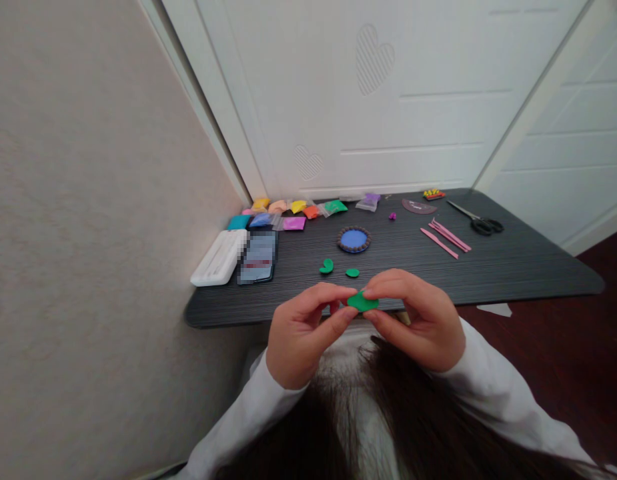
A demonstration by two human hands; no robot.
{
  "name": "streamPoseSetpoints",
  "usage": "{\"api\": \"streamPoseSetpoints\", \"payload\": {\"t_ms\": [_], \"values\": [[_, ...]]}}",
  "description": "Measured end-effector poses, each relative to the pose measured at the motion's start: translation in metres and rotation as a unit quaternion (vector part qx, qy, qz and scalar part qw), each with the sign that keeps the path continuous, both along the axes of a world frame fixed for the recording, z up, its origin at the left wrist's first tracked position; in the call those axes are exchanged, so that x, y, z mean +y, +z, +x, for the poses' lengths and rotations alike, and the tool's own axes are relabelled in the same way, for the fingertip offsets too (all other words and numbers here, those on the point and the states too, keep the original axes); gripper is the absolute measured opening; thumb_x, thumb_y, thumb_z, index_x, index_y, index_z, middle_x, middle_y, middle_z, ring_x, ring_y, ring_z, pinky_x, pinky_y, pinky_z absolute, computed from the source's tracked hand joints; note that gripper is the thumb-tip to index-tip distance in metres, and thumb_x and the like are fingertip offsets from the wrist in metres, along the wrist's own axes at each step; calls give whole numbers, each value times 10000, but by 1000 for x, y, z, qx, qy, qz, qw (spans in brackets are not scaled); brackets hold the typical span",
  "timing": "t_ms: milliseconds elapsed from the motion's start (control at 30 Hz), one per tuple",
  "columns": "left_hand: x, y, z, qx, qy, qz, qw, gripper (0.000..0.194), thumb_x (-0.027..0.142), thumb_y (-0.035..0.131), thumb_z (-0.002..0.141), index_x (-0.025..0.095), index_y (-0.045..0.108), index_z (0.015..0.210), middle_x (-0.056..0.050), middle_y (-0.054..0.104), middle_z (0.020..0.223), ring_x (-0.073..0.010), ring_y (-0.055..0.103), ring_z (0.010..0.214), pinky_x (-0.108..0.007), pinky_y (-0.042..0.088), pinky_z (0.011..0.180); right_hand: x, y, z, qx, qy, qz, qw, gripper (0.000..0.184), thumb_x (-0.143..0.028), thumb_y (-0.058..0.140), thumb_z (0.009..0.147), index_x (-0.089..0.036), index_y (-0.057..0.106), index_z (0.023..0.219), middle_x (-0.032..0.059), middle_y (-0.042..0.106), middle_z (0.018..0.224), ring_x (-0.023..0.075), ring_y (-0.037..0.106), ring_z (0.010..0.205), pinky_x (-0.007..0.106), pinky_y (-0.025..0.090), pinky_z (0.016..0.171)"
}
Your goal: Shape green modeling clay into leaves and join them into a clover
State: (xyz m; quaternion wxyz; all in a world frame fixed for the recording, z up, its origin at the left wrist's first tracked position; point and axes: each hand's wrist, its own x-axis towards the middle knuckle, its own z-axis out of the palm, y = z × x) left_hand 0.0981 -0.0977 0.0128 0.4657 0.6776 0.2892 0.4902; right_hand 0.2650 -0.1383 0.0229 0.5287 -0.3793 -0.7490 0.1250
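The left hand's (302, 330) and right hand's (422, 319) fingers pinch a flat green clay-like piece (362, 303) by the near edge of the dark ribbed surface (398, 248). The blue disc (353, 239) has its brown beaded rim (340, 242); a curled green piece (327, 267) and green oval (353, 273) lie apart, unattached. Moving room lies rightward, before the thin pink tools (449, 236).

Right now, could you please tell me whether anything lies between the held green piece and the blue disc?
Yes: a small green oval lies on the table between the held green piece and the blue disc.
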Motion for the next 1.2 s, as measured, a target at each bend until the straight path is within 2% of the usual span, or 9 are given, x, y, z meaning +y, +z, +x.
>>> {"api": "streamPoseSetpoints", "payload": {"t_ms": [200, 367, 600, 933, 1200], "values": [[1, 3, 2, -36, -3, -35, 999, 129, 192, 631, 711, 229, 696, 816, -18, 696, 786, -138, 623, 726, -238, 492, 679, -1, 0, 0, 6, 6, -9, 1000, 263, -158, 583, 741, -218, 553, 995, 53, 628, 894, 175, 587, 855, 331, 493, 758], [1, 2, 5, -17, 7, -64, 998, 98, 196, 639, 704, 211, 685, 789, -17, 688, 763, -138, 620, 713, -236, 489, 668, 0, -5, -6, 57, -28, -26, 998, 200, -104, 555, 753, -225, 569, 911, 33, 617, 853, 160, 581, 818, 322, 490, 740], [-2, 3, 5, 49, 29, -23, 998, 86, 215, 611, 734, 204, 666, 799, -11, 655, 749, -131, 581, 705, -227, 451, 656, 2, -14, -15, 146, -69, -67, 985, 183, -128, 573, 743, -235, 521, 882, 18, 572, 816, 159, 557, 781, 342, 482, 728], [-3, 1, 5, 67, 43, -10, 997, 63, 225, 590, 752, 207, 648, 771, 1, 638, 757, -128, 566, 721, -227, 435, 673, 2, -16, -17, 141, -54, -72, 986, 195, -111, 570, 740, -232, 511, 881, 17, 571, 827, 155, 549, 778, 343, 467, 728], [-2, 0, 5, 81, 38, -26, 996, 70, 243, 575, 765, 221, 640, 779, 10, 625, 753, -133, 558, 735, -239, 429, 684, 2, -17, -17, 145, -50, -80, 985, 204, -101, 567, 744, -235, 511, 886, 17, 560, 828, 160, 540, 783, 357, 452, 732]]}}
